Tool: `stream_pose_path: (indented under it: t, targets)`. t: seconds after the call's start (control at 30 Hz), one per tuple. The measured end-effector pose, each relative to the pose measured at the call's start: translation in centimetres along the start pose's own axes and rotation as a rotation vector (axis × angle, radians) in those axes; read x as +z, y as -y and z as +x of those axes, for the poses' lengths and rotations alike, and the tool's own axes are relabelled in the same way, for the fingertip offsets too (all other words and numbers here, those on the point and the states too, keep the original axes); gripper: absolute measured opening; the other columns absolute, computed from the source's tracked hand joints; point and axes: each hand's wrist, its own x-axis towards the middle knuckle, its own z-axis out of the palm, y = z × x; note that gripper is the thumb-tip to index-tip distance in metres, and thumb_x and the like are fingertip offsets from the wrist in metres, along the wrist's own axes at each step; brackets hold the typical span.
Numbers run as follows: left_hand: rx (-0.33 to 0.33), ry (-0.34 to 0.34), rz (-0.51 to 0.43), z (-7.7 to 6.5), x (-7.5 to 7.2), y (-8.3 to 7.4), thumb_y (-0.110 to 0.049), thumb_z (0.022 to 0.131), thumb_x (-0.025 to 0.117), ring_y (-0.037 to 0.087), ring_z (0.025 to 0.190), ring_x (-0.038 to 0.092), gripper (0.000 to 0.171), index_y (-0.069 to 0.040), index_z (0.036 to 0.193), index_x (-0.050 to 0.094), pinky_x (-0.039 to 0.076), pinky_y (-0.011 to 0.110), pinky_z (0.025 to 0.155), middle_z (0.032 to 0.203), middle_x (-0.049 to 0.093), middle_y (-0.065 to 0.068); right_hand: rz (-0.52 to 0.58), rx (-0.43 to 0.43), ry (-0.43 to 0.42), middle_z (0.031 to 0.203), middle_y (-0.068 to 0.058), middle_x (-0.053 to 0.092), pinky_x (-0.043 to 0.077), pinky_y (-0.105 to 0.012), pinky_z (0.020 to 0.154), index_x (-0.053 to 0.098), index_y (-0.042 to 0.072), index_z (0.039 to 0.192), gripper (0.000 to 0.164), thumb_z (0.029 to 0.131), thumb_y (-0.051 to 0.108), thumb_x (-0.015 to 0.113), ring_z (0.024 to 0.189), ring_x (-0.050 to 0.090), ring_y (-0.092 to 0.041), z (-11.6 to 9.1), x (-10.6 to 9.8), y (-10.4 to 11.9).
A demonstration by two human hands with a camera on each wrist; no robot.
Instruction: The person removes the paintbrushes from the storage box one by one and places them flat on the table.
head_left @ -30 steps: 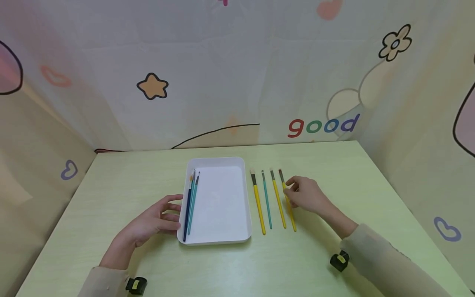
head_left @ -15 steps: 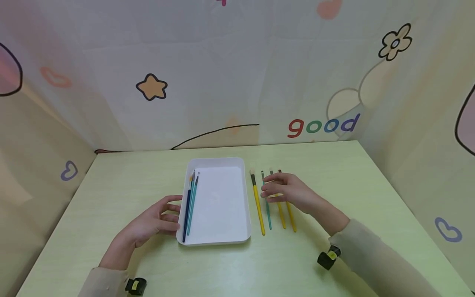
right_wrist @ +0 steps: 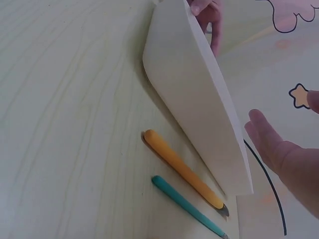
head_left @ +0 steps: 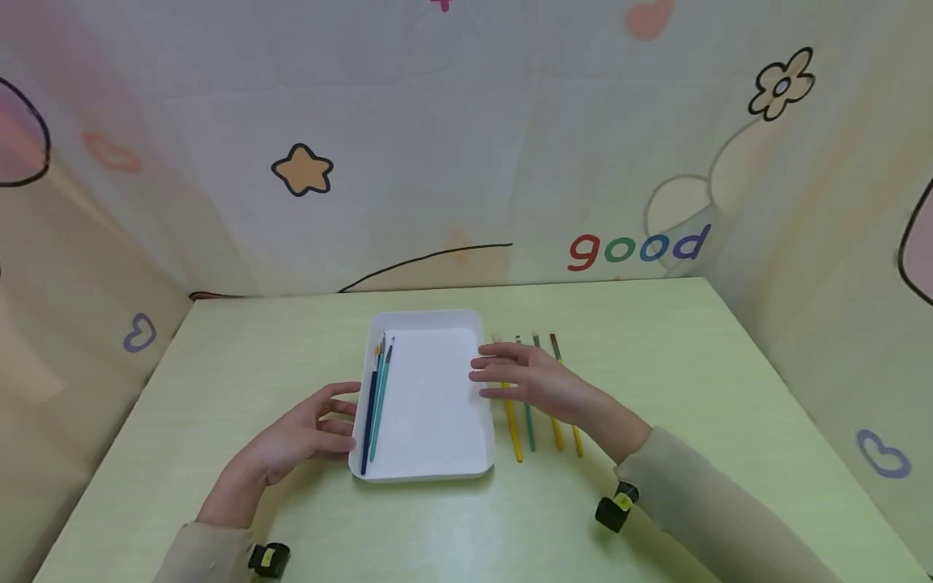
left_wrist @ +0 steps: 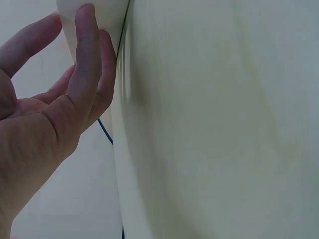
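Observation:
A white tray [head_left: 430, 405] lies on the table, with several thin paintbrushes [head_left: 378, 405], dark blue and teal, along its left side. My left hand [head_left: 306, 433] rests its fingertips against the tray's left wall. My right hand [head_left: 525, 376], fingers extended and holding nothing, hovers over the tray's right rim. Under it, to the right of the tray, lie a row of paintbrushes: a thick yellow one [head_left: 513, 425], a teal one [head_left: 530, 429] and two more yellow ones, partly hidden by the hand and wrist. The right wrist view shows the tray's outer wall [right_wrist: 194, 94] beside the yellow and teal handles.
The pale wooden table [head_left: 430, 534] reaches back to a printed curtain [head_left: 437, 162] with a star and the word "good". Curtains also stand along both sides. A small black device [head_left: 617, 507] sits on each wrist.
My right hand has left the rightmost yellow paintbrush and moved left across the row to the tray's right rim, its fingers straightening. My left hand and the tray stay put.

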Motion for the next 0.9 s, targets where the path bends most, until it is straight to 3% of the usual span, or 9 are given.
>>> stream_pose_path:
  t: [0.23,0.57,0.9]
  targets:
    - [0.000,0.006,0.004,0.1,-0.1,0.0,0.002,0.090,0.074,0.034,0.114,0.060,0.083,-0.010,0.159,0.028,0.058,0.045,0.089,0.143,0.042,0.025,0.010,0.038,0.058,0.157,-0.027,0.037,0.049,-0.040,0.105,0.032,-0.008,0.154,0.061,0.105,0.014,0.059,0.140,0.044,-0.041,1.7,2.3,-0.2]
    - [-0.016,-0.004,0.005,0.1,0.0,0.0,0.002,0.090,0.074,0.033,0.113,0.061,0.084,-0.011,0.159,0.028,0.059,0.045,0.089,0.143,0.043,0.024,0.132,0.176,0.102,0.154,-0.027,0.041,0.046,-0.044,0.108,0.031,-0.009,0.154,0.059,0.106,0.015,0.054,0.139,0.047,-0.038,3.5,5.0,-0.9]
    - [-0.011,-0.006,0.005,0.1,0.1,-0.1,0.002,0.090,0.073,0.033,0.112,0.062,0.084,-0.010,0.159,0.027,0.059,0.045,0.088,0.142,0.043,0.025,0.183,0.219,0.088,0.154,-0.025,0.042,0.043,-0.049,0.110,0.032,-0.009,0.154,0.059,0.106,0.017,0.053,0.140,0.046,-0.037,4.8,6.7,-1.4]
